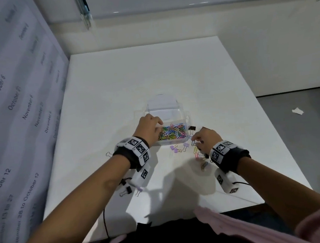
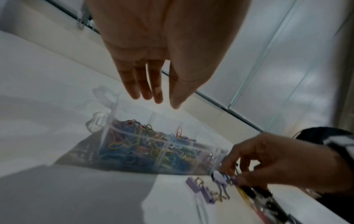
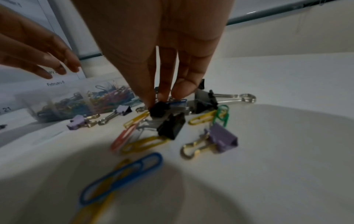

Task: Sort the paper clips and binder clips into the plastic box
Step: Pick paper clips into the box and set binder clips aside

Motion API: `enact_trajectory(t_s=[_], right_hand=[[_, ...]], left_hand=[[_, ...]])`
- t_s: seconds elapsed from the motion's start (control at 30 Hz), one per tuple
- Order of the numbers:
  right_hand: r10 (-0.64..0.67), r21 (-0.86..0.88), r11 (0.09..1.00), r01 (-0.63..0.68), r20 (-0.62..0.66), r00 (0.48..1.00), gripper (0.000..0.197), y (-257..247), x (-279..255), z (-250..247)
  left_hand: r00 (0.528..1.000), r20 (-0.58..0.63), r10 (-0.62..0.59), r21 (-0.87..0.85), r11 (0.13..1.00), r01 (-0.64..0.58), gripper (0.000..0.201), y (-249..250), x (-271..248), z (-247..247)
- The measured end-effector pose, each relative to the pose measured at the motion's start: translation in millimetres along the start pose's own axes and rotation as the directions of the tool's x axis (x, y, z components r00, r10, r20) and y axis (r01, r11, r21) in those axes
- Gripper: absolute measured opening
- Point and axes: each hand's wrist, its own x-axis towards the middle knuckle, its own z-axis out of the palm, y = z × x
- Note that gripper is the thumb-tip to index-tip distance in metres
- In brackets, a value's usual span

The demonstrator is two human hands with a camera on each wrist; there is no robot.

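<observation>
Your right hand [image 1: 207, 139] is down on the loose pile just right of the plastic box [image 1: 181, 110], thumb and fingertips [image 3: 180, 91] closing on a small black binder clip [image 3: 158, 108]; whether it is already gripped or only touched, the blur hides. Your left hand [image 1: 150, 129] hovers over the box's left rim, fingers straight and relaxed, holding nothing. The box's near compartment is heaped with coloured paper clips [image 1: 172, 132]; its far compartment looks bare, so I judge the binder clips belong there. You seem mid-pick: next, lift that clip free of the yellow paper clip [image 3: 136, 119] touching it and carry it over the divider. More purple binder clips [image 1: 177, 149] lie just in front of the box, and your right wrist hides part of the pile
</observation>
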Motion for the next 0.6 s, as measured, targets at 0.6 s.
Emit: enact_trajectory(t_s=[0.6], right_hand=[[0.001,-0.143,0.990,0.020,0.145,0.989,0.009,-16.7,13.2,-16.7]], left_hand=[[0.899,0.391,0.197,0.325,0.884,-0.335,0.019,-0.7,-35.9,56.7]])
